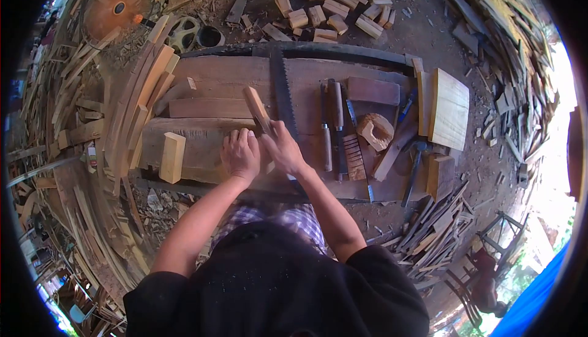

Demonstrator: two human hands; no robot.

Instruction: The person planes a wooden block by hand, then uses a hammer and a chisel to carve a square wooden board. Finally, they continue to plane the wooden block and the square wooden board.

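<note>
A short wooden bar slants up and left out of my right hand, whose fingers are wrapped around it. Close beside it, my left hand is closed, its fingers curled over; anything inside is hidden. Both hands are above the wooden bench. A long toothed saw blade lies across the bench just beyond my right hand. To the left of my left hand rests a pale wooden block. A flat board lies behind my hands.
Chisels, a ring-shaped wooden piece, a dark wooden block and a hammer lie to the right. A wide pale board is at the bench's right end. Cut blocks lie on the ground behind; long planks line the left.
</note>
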